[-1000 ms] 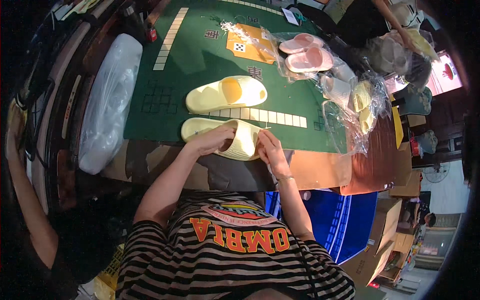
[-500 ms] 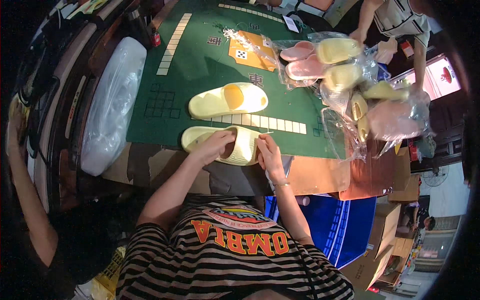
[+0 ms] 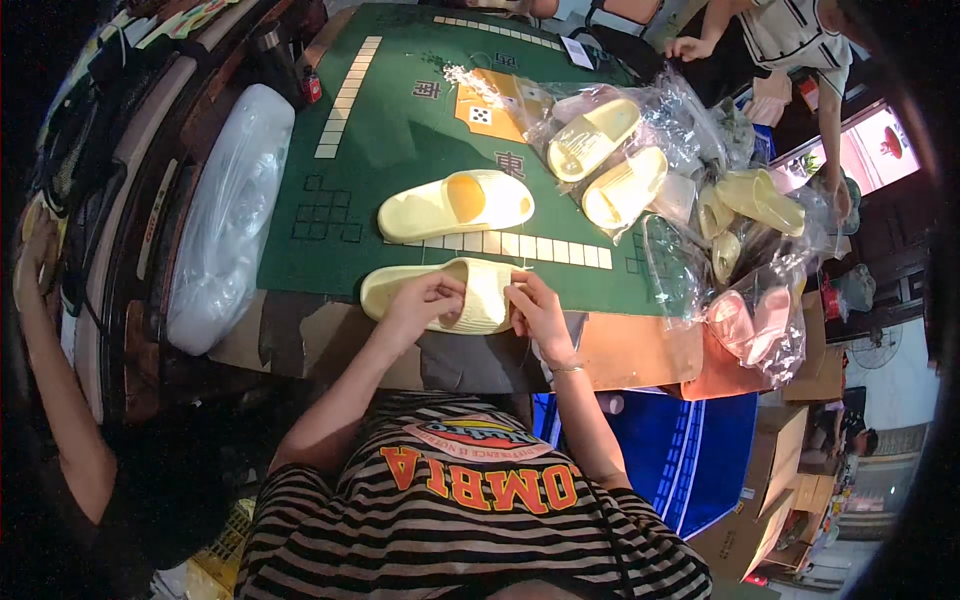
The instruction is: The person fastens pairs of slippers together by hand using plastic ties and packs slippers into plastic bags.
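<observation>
We're watching the near pale yellow slide sandal point(image 3: 486, 302), which is lying at the near edge of the green playing mat point(image 3: 300, 275), heel pointing toward nine o'clock and open toe toward three. The left hand point(image 3: 425, 303) is coming in from seven o'clock, its fingers bending over the foot opening just beside the strap; whether they're gripping it, I'm not able to tell. Over at three o'clock, the right hand point(image 3: 538, 312) is grasping the strap's front edge, its fingers curling in against the toe end. At twelve o'clock the matching pale yellow slide point(image 3: 408, 217) is lying sole down, well within reach, its toe pointing toward three as well. Out at two o'clock, a pair of yellow slides point(image 3: 626, 188) is resting on clear plastic bags, while bagged pink slides point(image 3: 752, 325) are sitting at three, by the table's corner. A long plastic-wrapped bundle point(image 3: 230, 220) is lying at ten o'clock. Between one and two, a co-worker's hand point(image 3: 690, 48) is hovering beyond the bags, and a blue crate point(image 3: 680, 460) is standing at four, below the table edge.
</observation>
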Demonstrator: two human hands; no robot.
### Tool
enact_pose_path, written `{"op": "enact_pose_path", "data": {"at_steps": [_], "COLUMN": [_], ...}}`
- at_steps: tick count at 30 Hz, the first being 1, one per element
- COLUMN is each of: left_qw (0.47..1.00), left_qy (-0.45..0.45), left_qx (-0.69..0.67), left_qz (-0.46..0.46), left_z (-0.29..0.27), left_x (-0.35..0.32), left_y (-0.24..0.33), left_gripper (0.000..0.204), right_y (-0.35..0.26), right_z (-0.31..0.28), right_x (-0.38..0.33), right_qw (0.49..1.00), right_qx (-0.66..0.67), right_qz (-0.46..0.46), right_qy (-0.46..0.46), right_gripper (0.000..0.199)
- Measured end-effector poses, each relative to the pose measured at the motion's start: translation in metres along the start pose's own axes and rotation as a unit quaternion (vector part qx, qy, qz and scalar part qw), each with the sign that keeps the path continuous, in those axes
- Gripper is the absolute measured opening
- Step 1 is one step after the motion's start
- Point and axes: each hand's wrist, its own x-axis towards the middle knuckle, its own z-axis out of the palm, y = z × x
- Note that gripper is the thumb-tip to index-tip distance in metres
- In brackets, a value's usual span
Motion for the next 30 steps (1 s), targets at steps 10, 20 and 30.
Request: {"op": "enact_pose_path", "data": {"at_steps": [10,20,30], "left_qw": [0.978,0.979,0.940], "left_qy": [0.144,0.151,0.238], "left_qx": [-0.135,-0.121,-0.197], "left_qz": [0.074,0.071,0.145], "left_z": [-0.026,-0.004,-0.049], "left_x": [-0.001,-0.004,-0.002], "left_y": [0.017,0.008,0.032], "left_gripper": [0.015,0.019,0.019], "right_y": [-0.003,0.002,-0.015], "right_z": [0.001,0.001,-0.021], "right_x": [-0.005,-0.003,-0.015], "right_qw": [0.999,0.998,0.992], "right_qx": [0.024,0.044,-0.108], "right_qz": [-0.020,-0.013,0.005], "right_qy": [-0.034,-0.033,-0.059], "right_gripper": [0.028,0.030,0.021]}}
